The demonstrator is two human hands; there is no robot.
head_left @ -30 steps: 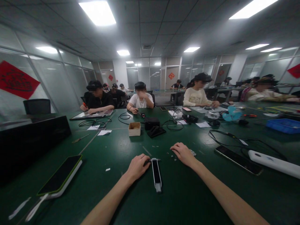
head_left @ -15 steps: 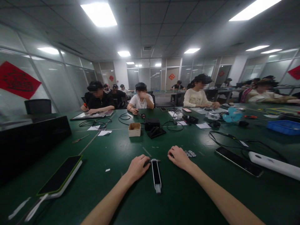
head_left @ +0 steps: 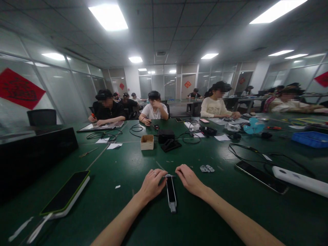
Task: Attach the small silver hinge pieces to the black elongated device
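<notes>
A slim device [head_left: 171, 193] with a black face and pale rim lies lengthwise on the green table between my hands. My left hand [head_left: 151, 184] is at its upper left, thumb and fingers closed near the top end. A thin greyish piece [head_left: 170, 176] crosses that end beside my left fingertips; I cannot tell whether they grip it. Just right of the same end, my right hand [head_left: 190, 179] has its fingers bent and pressed together. Whatever is in the right fingertips is too small or hidden. Small grey metal-looking parts [head_left: 207, 168] lie beyond my right hand.
At left lies a green-edged tablet-like device [head_left: 66, 191]. A dark phone [head_left: 261, 177] and a long white device [head_left: 298, 180] lie at right near black cables. Farther off are an open cardboard box [head_left: 147, 142], a blue tray [head_left: 310, 139] and several people seated across the table.
My right hand has moved left, from beside the grey parts to the device's top end. The fingers of my left hand have come up around that end. The device has stayed in place.
</notes>
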